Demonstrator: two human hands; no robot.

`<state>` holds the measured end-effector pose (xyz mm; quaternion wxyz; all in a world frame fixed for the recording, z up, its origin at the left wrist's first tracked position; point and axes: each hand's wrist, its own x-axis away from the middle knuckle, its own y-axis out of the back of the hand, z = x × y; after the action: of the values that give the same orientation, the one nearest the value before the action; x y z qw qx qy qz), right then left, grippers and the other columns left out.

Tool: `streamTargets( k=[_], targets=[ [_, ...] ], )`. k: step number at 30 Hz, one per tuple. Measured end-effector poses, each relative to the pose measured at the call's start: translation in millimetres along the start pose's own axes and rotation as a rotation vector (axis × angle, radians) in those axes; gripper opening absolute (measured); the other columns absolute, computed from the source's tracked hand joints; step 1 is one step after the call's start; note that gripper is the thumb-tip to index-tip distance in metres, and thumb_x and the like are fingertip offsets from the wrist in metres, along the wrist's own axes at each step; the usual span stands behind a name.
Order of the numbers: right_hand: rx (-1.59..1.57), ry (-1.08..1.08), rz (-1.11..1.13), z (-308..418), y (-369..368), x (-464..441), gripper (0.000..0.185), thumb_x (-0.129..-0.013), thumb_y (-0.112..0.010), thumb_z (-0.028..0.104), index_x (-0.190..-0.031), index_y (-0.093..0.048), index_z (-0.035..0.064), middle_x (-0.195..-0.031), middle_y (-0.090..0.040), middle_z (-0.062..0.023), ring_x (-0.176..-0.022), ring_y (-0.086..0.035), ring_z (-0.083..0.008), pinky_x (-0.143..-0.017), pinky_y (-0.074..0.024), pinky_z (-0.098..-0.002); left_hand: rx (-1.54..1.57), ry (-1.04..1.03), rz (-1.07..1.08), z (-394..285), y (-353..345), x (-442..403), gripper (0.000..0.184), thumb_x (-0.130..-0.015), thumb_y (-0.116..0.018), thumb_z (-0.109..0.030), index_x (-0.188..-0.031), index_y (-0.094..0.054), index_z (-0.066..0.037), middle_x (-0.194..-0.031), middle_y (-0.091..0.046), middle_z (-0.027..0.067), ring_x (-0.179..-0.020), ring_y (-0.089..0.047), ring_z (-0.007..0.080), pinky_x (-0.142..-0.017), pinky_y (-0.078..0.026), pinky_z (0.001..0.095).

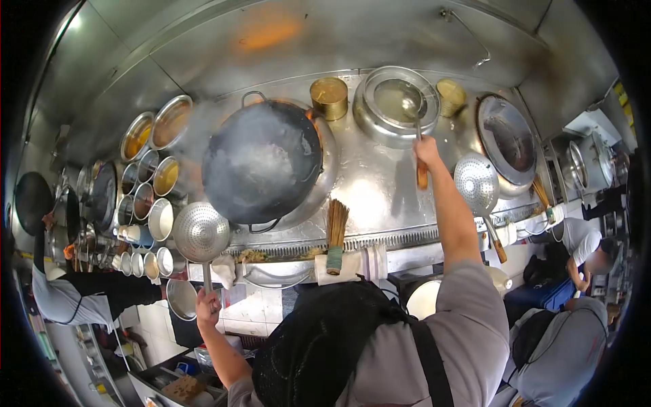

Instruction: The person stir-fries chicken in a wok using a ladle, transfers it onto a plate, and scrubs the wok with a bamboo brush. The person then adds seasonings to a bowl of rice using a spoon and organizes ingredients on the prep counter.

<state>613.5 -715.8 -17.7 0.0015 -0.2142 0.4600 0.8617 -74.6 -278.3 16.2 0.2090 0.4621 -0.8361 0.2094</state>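
Note:
My left hand [208, 305] is closed around the handle of a perforated strainer [202, 232], held level near the stove's front edge. Steam rises from the large black wok [261, 163] beyond it, which has flames at its right rim. My right hand [426, 150] grips the wooden handle of a ladle [411, 103]. The ladle's bowl is in the liquid of the round metal pot [366, 112] at the back. Between my arms, a bamboo brush [336, 234] lies across the front ledge beside a folded cloth [369, 263].
Metal bowls and cups of sauces [166, 176] stand at the left. A second strainer [477, 183] and another wok [507, 136] are at the right. Two brass-coloured containers [329, 99] flank the pot. Other people [563, 346] stand on both sides.

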Motion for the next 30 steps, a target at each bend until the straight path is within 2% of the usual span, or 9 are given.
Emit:
streamTargets(
  k=[2, 4, 6, 9, 12, 20, 21, 24, 30],
  targets=[
    [-0.837, -0.630, 0.512, 17, 24, -17, 0.020, -0.087, -0.051, 0.017, -0.095, -0.059, -0.0005, -0.063, -0.061, -0.0111, -0.052, -0.058, -0.0260, -0.048, -0.0465, -0.0364, -0.112, 0.120, -0.049, 3, 11, -4, 0.017, -0.082, -0.060, -0.007, -0.097, -0.051, -0.008, -0.065, -0.050, 0.0013, -0.046, -0.046, 0.0086, -0.038, -0.034, 0.0224],
    [-1.020, -0.673, 0.492, 55, 66, 5, 0.016, -0.089, -0.053, 0.017, -0.078, -0.052, 0.0055, -0.055, -0.047, 0.0011, -0.045, -0.043, -0.0101, -0.042, -0.0372, -0.0264, -0.207, 0.157, -0.007, 9, 36, -32, 0.016, -0.079, -0.060, -0.006, -0.094, -0.055, -0.004, -0.073, -0.058, 0.0078, -0.057, -0.056, 0.0189, -0.047, -0.045, 0.0308],
    [-1.438, -0.709, 0.671, 52, 80, 17, 0.014, -0.090, -0.053, 0.017, -0.080, -0.047, 0.0092, -0.056, -0.042, 0.0011, -0.043, -0.039, -0.0094, -0.039, -0.0342, -0.0264, -1.358, -0.282, -0.203, 30, 57, -71, 0.024, -0.078, -0.060, -0.007, -0.101, -0.058, 0.001, -0.090, -0.063, 0.0164, -0.080, -0.062, 0.0323, -0.070, -0.051, 0.0406],
    [-1.541, -0.727, 0.625, 106, 126, 45, 0.013, -0.090, -0.054, 0.013, -0.086, -0.042, 0.0096, -0.062, -0.045, 0.0012, -0.044, -0.039, -0.0062, -0.037, -0.0310, -0.0238, -1.058, -0.608, -0.283, -9, -42, -111, 0.034, -0.082, -0.060, -0.012, -0.112, -0.058, 0.004, -0.109, -0.061, 0.0211, -0.102, -0.058, 0.0361, -0.090, -0.045, 0.0412],
    [-1.451, -0.746, 0.675, 157, 161, 75, 0.023, -0.088, -0.054, 0.008, -0.107, -0.041, 0.0048, -0.067, -0.048, -0.0011, -0.044, -0.040, -0.0070, -0.035, -0.0300, -0.0229, -0.856, -0.823, -0.097, -56, -222, -102, 0.021, -0.090, -0.058, -0.019, -0.104, -0.063, -0.003, -0.090, -0.068, 0.0160, -0.084, -0.067, 0.0259, -0.075, -0.052, 0.0369],
    [-1.177, -0.530, 0.702, 209, 150, 164, 0.060, -0.086, -0.061, 0.006, -0.139, -0.036, -0.0010, -0.062, -0.051, -0.0023, -0.042, -0.043, -0.0088, -0.037, -0.0329, -0.0253, -0.423, -0.501, 0.400, -26, -427, -197, 0.023, -0.089, -0.052, -0.004, -0.111, -0.059, -0.001, -0.100, -0.066, 0.0134, -0.085, -0.066, 0.0187, -0.074, -0.052, 0.0317],
    [-1.093, -0.478, 0.637, 200, 145, 173, 0.059, -0.087, -0.061, 0.007, -0.140, -0.035, -0.0001, -0.063, -0.052, -0.0020, -0.043, -0.044, -0.0079, -0.037, -0.0329, -0.0248, -0.957, -0.873, 0.176, -25, -416, -205, 0.032, -0.083, -0.050, 0.004, -0.114, -0.058, -0.001, -0.111, -0.064, 0.0145, -0.098, -0.063, 0.0218, -0.088, -0.049, 0.0331],
    [-0.931, -0.435, 0.404, 155, 145, 183, 0.059, -0.088, -0.060, 0.008, -0.141, -0.036, 0.0008, -0.064, -0.054, -0.0013, -0.044, -0.045, -0.0066, -0.038, -0.0333, -0.0246, -0.715, -0.635, 0.227, -66, -360, -146, 0.041, -0.078, -0.047, 0.008, -0.116, -0.058, -0.001, -0.114, -0.063, 0.0140, -0.112, -0.058, 0.0241, -0.097, -0.043, 0.0333],
    [-0.674, -0.465, -0.125, 53, 177, 104, 0.052, -0.091, -0.058, 0.013, -0.137, -0.038, -0.0016, -0.063, -0.054, -0.0025, -0.046, -0.048, -0.0109, -0.041, -0.0378, -0.0271, -0.775, -0.915, -0.301, -17, -138, -109, 0.039, -0.079, -0.047, 0.004, -0.117, -0.054, 0.003, -0.116, -0.059, 0.0193, -0.102, -0.059, 0.0305, -0.091, -0.045, 0.0368]
  ],
)
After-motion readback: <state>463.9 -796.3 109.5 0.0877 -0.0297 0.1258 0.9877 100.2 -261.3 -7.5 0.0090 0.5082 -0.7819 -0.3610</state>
